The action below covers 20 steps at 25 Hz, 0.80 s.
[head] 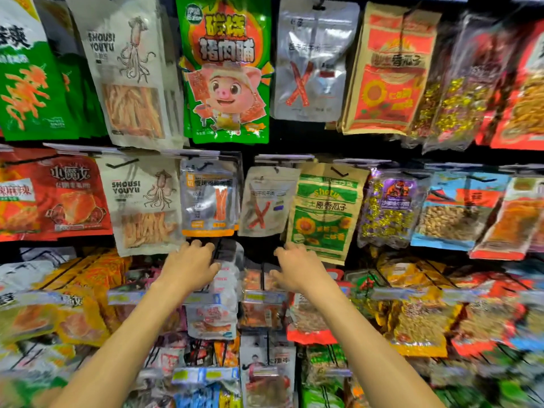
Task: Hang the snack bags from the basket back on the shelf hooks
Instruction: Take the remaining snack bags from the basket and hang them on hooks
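Note:
Both my arms reach up to the third row of hooks. My left hand (191, 266) grips the top edge of a white and silver snack bag (228, 278) that hangs there, thumb against its left side. My right hand (297, 267) is a little to the right, beside an orange-red bag (253, 282). Its knuckles face me and its fingertips curl out of sight into the dark gap under the green sunflower-seed bag (323, 213). I cannot tell if it holds anything. The basket is out of view.
Rows of hanging snack bags fill the shelf: squid strips (144, 201), a green pig-print bag (226, 72), silver stick-snack bags (209, 198). Price-tag strips (262, 296) stick out on hook ends just under my wrists. The lower rows are blurred.

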{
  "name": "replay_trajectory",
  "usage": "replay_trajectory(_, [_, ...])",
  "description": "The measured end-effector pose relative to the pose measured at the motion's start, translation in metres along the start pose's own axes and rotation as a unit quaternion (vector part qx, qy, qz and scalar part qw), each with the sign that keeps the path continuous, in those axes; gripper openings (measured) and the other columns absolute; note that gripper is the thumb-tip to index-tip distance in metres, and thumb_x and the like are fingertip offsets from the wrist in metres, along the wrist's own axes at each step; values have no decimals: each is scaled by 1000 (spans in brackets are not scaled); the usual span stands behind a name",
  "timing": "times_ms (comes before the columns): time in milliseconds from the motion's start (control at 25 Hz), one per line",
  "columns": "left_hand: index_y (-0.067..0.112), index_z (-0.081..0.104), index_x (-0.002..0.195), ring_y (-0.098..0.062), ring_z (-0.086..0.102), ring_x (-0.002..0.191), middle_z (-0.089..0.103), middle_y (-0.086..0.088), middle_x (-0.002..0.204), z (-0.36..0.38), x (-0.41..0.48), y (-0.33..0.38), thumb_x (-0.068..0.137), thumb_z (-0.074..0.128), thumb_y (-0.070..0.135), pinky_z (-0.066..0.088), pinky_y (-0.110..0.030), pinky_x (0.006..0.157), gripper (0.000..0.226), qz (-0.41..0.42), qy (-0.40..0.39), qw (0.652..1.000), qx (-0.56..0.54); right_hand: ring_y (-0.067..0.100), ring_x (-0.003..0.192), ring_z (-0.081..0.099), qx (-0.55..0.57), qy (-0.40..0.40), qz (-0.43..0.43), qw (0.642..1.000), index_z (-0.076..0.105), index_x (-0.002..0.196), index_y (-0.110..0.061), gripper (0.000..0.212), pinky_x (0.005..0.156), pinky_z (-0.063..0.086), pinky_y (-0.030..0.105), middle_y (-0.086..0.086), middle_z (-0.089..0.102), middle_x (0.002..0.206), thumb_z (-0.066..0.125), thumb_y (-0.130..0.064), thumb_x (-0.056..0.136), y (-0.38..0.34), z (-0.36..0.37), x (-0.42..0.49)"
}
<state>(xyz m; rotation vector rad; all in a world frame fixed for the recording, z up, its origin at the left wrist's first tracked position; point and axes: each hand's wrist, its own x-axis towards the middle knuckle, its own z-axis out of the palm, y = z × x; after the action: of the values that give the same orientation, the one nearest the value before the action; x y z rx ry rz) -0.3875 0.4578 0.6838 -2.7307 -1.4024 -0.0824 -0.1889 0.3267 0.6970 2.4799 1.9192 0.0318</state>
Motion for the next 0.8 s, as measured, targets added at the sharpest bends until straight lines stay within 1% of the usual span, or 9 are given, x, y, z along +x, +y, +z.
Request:
replay_trajectory(80, [18,43,140,-31,48,123,48,-9,136,-3,-3,16,99,43,47,50,-45,91,51,4,-5,1000,2,37,133,40,-10,11,6,1000,43,142,-13,53,103,39,50,15,43,144,50,-43,99,10,-1,-7])
replay_trajectory(280, [18,40,144,-33,42,130,45,-9,142,-11,4,41,100,43,46,44,-48,100,53,20,-17,1000,17,37,134,38,7,7,14,1000,45,139,-12,57,103,40,50,14,42,145,47,-51,98,32,-6,-6])
replay_trajectory(360, [18,39,145,-33,44,129,46,-9,143,-16,12,43,100,44,47,46,-49,99,54,33,-9,999,-2,37,133,39,3,9,23,1000,45,140,-11,59,102,39,50,15,43,144,45,-52,99,39,-10,3])
replay_trajectory(480, [18,34,149,-31,54,118,54,-11,134,-21,31,42,100,47,44,53,-45,87,57,44,30,994,-95,37,132,40,-7,25,37,999,43,142,-10,58,101,40,49,15,43,143,46,-49,99,52,-16,19])
replay_trajectory(520, [17,33,149,-30,55,118,55,-11,135,-21,38,42,100,49,43,52,-42,86,58,41,44,988,-143,36,131,41,-8,41,43,998,44,141,-10,56,100,41,49,15,43,142,45,-48,100,54,-18,24])
replay_trajectory(600, [16,32,149,-28,53,124,52,-10,141,-20,55,41,99,52,41,48,-37,90,60,27,50,968,-245,34,128,44,7,100,63,993,42,140,-10,53,95,46,45,14,44,140,44,-46,101,58,-17,38])
replay_trajectory(680, [15,31,150,-26,51,129,49,-7,146,-13,69,41,98,56,39,45,-36,98,62,19,73,942,-327,31,130,45,103,161,91,977,36,145,-10,58,94,48,42,11,44,144,45,-47,100,57,-13,54])
replay_trajectory(720, [15,32,150,-24,50,131,47,-4,147,-10,75,42,97,57,39,44,-36,100,63,17,89,927,-364,29,134,43,190,180,103,960,32,148,-11,64,97,47,41,9,42,147,48,-49,99,57,-9,63])
replay_trajectory(800, [17,31,151,-22,50,131,47,-2,146,-4,86,40,94,60,43,44,-37,105,69,7,107,878,-466,24,138,42,381,187,94,901,30,151,-14,76,106,43,40,3,42,150,54,-56,93,54,1,78])
